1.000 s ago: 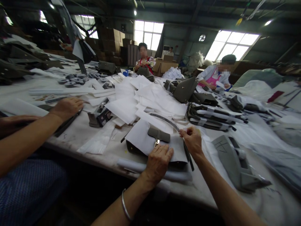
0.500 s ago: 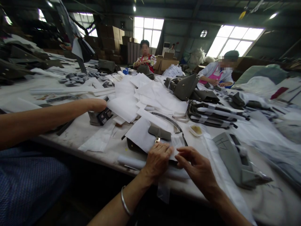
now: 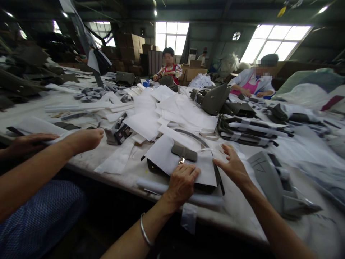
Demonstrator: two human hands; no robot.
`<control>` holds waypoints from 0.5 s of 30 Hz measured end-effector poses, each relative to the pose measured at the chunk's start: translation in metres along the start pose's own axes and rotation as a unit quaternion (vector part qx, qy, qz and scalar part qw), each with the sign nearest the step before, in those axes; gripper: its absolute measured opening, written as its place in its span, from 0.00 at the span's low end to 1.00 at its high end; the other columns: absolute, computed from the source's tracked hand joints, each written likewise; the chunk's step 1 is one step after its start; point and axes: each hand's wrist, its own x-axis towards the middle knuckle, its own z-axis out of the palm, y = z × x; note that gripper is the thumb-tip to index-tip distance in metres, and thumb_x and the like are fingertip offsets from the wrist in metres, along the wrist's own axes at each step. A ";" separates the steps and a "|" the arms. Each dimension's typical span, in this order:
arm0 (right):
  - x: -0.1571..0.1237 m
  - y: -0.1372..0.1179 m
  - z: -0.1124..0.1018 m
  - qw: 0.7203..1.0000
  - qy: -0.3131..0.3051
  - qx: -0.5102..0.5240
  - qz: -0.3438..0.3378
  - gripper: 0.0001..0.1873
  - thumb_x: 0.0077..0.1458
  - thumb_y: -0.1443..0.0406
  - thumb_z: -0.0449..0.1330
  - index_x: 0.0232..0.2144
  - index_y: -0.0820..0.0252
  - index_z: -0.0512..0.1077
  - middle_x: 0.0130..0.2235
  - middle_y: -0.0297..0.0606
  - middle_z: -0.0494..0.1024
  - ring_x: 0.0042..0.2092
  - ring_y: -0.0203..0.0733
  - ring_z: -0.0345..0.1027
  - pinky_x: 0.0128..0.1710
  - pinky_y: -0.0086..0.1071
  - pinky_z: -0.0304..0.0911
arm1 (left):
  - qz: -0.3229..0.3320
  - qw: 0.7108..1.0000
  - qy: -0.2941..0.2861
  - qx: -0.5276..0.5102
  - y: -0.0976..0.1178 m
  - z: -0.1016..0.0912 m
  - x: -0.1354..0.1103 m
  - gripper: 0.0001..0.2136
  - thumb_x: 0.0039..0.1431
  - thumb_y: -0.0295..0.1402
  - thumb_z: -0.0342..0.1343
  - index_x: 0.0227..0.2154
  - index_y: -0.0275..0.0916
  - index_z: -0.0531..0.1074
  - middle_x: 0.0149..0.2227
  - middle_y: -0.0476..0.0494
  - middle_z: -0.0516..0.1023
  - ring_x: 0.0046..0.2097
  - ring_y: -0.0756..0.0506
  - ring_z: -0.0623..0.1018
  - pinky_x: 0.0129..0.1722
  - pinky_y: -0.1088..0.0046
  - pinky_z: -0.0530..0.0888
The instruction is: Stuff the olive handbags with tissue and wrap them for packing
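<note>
My left hand (image 3: 182, 182), with a bangle on its wrist, lies flat with fingers spread on a white paper sheet (image 3: 167, 156) that covers a dark grey handbag (image 3: 155, 168) at the near table edge. The bag's grey flap with a metal clasp (image 3: 184, 154) pokes up through the paper. My right hand (image 3: 234, 164) hovers open at the sheet's right edge, fingers apart, touching a strip of clear tape beside the bag's dark strap (image 3: 218, 177).
A co-worker's two hands (image 3: 83, 139) rest on the table to my left, next to a small box (image 3: 118, 131). Loose white sheets (image 3: 172, 111), more grey bags (image 3: 212, 100) and grey parts (image 3: 272, 183) cover the table. Two other people sit at the far side.
My right hand has moved from beside my left hand out to the sheet's right edge and opened. The co-worker's hand has pulled back from the small box toward the table edge.
</note>
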 end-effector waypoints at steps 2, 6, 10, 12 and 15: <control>0.011 0.013 0.008 0.997 -0.057 0.015 0.058 0.40 0.46 0.55 0.65 0.60 0.63 0.61 0.59 0.53 0.68 0.54 0.56 0.68 0.52 0.48 0.67 | 0.001 1.000 0.001 -0.001 0.000 -0.001 0.001 0.15 0.60 0.25 0.49 0.48 0.40 0.71 0.48 0.43 0.78 0.48 0.43 0.76 0.54 0.63 0.69; 0.023 0.026 0.015 0.994 -0.042 -0.096 0.013 0.29 0.51 0.63 0.58 0.56 0.64 0.66 0.56 0.52 0.72 0.51 0.54 0.71 0.51 0.47 0.66 | 0.002 1.000 0.000 -0.003 0.000 -0.002 0.001 0.16 0.59 0.24 0.49 0.49 0.40 0.71 0.48 0.43 0.78 0.48 0.43 0.76 0.54 0.62 0.69; 0.026 0.029 0.007 0.965 -0.003 -0.253 -0.072 0.17 0.53 0.65 0.56 0.44 0.61 0.75 0.50 0.50 0.77 0.51 0.60 0.69 0.49 0.54 0.63 | -0.002 1.000 0.001 -0.005 0.000 0.000 0.000 0.16 0.58 0.24 0.49 0.49 0.40 0.70 0.48 0.44 0.78 0.49 0.43 0.76 0.54 0.62 0.69; 0.026 0.027 -0.003 0.962 0.001 -0.264 -0.068 0.11 0.54 0.62 0.56 0.34 0.59 0.77 0.45 0.48 0.79 0.49 0.60 0.70 0.49 0.56 0.62 | -0.006 1.000 -0.003 -0.003 -0.001 0.001 -0.001 0.17 0.58 0.24 0.49 0.49 0.41 0.70 0.49 0.44 0.78 0.49 0.43 0.76 0.55 0.62 0.69; 0.024 0.013 -0.022 0.983 0.005 -0.174 -0.054 0.11 0.52 0.56 0.59 0.28 0.56 0.76 0.44 0.44 0.80 0.49 0.58 0.71 0.52 0.54 0.60 | -0.009 1.000 -0.012 -0.003 -0.001 0.002 -0.001 0.17 0.59 0.24 0.49 0.50 0.41 0.70 0.49 0.44 0.78 0.49 0.43 0.76 0.55 0.62 0.69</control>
